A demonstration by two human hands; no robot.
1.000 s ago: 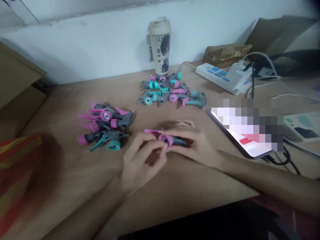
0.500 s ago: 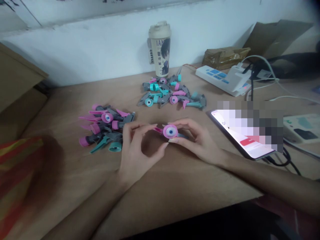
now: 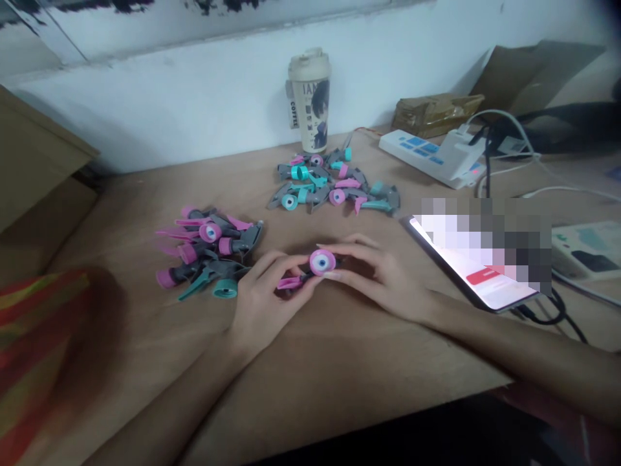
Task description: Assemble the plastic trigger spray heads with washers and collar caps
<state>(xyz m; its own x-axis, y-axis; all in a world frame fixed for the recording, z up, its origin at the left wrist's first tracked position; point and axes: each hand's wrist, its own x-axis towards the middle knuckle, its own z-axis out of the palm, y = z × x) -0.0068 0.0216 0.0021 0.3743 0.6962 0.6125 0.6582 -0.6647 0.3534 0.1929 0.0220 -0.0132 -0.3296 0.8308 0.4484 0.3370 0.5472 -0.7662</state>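
One worktop carries two heaps of spray heads: the back heap toward its rear edge, the left heap toward its left. Nearer the front edge, left hand and right hand, equally close, pinch one spray head, long axis seemingly left to right, pink trigger leftward, collar facing the wearer.

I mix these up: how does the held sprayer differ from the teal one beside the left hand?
The held sprayer has a pink cap and trigger; the teal sprayer, teal ones. The held sprayer's cap shows a pale disc; the teal sprayer's, none plainly. The left hand and right hand grip the held sprayer; the teal sprayer lies in a pile. Both have grey bodies.
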